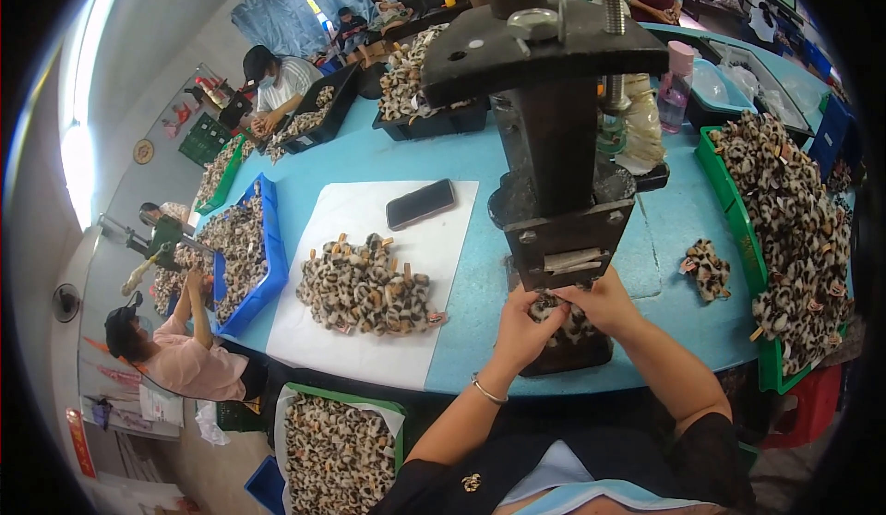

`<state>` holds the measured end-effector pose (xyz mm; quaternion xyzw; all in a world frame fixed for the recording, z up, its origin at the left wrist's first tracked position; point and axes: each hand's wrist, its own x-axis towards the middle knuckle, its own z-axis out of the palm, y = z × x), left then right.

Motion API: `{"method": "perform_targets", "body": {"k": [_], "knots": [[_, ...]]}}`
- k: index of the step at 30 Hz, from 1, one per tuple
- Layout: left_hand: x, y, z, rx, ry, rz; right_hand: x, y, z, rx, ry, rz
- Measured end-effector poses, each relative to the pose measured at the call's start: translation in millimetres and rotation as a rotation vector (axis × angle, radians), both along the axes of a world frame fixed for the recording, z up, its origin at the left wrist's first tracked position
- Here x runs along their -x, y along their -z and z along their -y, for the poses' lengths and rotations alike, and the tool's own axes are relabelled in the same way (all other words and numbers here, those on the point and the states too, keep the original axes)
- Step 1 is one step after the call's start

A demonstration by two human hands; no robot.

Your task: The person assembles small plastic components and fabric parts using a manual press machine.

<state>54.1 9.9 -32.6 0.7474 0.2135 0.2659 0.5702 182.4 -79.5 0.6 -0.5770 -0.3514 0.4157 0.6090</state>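
Note:
A black metal hand press (565,146) stands upright on the blue table, straight in front of me. At its base, my left hand (528,323) and my right hand (598,303) grip a small spotted plush piece (570,326) from both sides, with the thumbs on top. Part of the plush piece is hidden by my fingers and the press head. To the left, a pile of similar black, brown and white plush pieces (369,284) lies on a white sheet (309,353). A single plush piece (708,269) lies on the table right of the press.
A dark phone (421,204) lies on the sheet. A blue crate (268,270) at left and a green crate (736,210) at right hold many plush pieces; another lined crate (399,427) stands low at left. A pink-capped bottle (676,89) is behind. Co-workers sit around the table.

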Motion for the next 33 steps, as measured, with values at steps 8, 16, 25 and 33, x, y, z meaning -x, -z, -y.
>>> {"method": "perform_targets", "body": {"k": [8,16,25,33], "knots": [[-0.1,-14.8,-0.1,-0.066,-0.003,0.037,-0.2,25.7,6.6,-0.243,0.373,0.258],[1.9,2.5,-5.1,-0.071,0.005,0.026,-90.9,-204.3,-38.9,-0.589,0.512,0.335],[-9.9,-1.6,-5.0,-0.016,0.05,0.036,-155.8,-234.3,-27.1,-0.871,-0.598,0.064],[2.4,-1.0,-3.3,-0.012,0.012,0.055,-2.9,-167.3,51.6,-1.254,0.222,0.579]]}}
